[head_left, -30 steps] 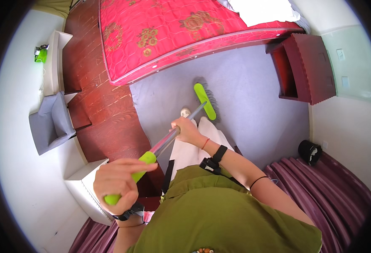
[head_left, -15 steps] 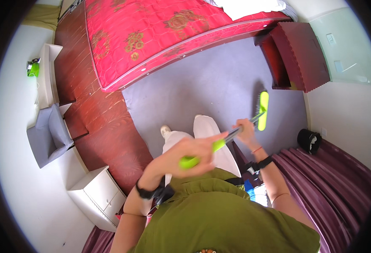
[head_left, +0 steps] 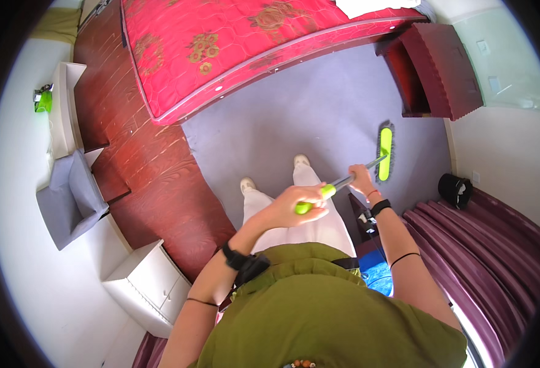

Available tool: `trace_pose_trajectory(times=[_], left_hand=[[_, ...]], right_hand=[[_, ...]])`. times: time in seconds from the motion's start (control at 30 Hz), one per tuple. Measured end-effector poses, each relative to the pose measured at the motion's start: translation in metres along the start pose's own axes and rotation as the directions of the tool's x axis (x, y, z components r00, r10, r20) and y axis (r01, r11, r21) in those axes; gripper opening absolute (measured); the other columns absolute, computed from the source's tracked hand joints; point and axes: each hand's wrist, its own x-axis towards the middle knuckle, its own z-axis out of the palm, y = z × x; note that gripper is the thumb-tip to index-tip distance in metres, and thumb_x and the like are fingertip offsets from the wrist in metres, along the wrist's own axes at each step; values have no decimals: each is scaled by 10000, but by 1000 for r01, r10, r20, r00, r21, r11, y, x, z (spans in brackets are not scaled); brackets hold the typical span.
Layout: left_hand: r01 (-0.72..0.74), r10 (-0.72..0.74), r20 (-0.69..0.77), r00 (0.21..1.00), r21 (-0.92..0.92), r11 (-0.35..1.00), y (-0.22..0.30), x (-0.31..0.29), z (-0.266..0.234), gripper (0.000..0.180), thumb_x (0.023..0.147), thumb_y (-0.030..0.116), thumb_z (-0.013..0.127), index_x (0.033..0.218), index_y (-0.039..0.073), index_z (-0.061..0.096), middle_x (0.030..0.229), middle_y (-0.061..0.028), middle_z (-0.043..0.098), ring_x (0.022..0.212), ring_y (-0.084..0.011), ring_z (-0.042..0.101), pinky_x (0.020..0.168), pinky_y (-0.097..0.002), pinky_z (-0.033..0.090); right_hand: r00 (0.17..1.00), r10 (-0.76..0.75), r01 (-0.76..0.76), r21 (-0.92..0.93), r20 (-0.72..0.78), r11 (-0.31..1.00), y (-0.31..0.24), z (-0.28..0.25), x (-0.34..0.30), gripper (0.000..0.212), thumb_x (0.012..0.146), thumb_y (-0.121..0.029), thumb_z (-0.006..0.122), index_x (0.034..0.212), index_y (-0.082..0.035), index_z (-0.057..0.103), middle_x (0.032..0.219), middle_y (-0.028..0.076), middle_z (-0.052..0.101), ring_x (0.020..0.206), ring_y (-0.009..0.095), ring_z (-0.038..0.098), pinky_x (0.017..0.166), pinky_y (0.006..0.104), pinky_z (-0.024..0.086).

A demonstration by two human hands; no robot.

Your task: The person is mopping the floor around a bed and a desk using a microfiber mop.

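Grey floor point(head_left: 306, 116) | both hands grip mop point(head_left: 384, 153): L hand point(head_left: 294, 205) handle end, R hand point(head_left: 363, 179) mid-shaft

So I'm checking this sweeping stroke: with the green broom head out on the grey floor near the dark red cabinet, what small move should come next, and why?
Probably draw the broom head back toward the feet. It lies far out to the right on the grey floor beside the dark red cabinet, with the right hand low on the handle and the left hand at its green grip.
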Motion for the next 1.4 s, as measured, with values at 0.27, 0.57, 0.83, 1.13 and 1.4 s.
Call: trace_pose_trajectory(times=[0.27, 0.57, 0.83, 1.13, 1.4], left_hand=[[81, -51, -239, 970, 118, 990, 99, -166, -119, 218, 759, -63, 556, 580, -18, 440, 546, -38, 445, 522, -127, 427, 1041, -483, 316], [155, 79, -679, 729, 277, 948, 199, -314, -146, 220, 599, -36, 510, 452, 11, 353, 453, -48, 394, 758, -350, 650, 772, -446, 485], [-202, 454, -377, 807, 547, 813, 230, -347, -146, 205, 622, 53, 561, 452, 80, 450, 427, 13, 458, 664, -338, 671, 670, -407, 517], [-190, 194, -407, 892, 52, 980, 170, -265, -126, 295, 739, 77, 614, 499, 33, 449, 487, -35, 448, 826, -376, 644, 780, -401, 485], [-19, 0, -318, 948, -55, 998, 9, -133, -52, 209, 812, 69, 637, 687, -1, 485, 768, -53, 574, 730, -147, 556, 810, -297, 436]], right_hand=[[973, -227, 219, 155, 33, 963, -234, 82, 46, 141, 538, -96, 625, 643, -86, 532, 699, 105, 578, 739, 329, 524, 644, 408, 426], [829, -551, 475, 401, 94, 783, -467, 159, 46, 74, 585, -104, 622, 614, -83, 558, 615, 116, 564, 705, 340, 541, 618, 435, 440], [735, -662, 495, 550, 148, 672, -527, 133, 14, 107, 598, -93, 626, 628, -75, 525, 645, 104, 555, 724, 329, 528, 624, 427, 433], [924, -382, 377, 224, -23, 899, -373, 60, 6, 165, 668, -151, 654, 647, -63, 516, 648, 109, 532, 720, 322, 513, 632, 401, 426], [995, -97, 98, -27, 31, 995, -116, 28, 21, 144, 553, -61, 603, 693, -77, 578, 718, 168, 571, 763, 383, 532, 662, 444, 437]])
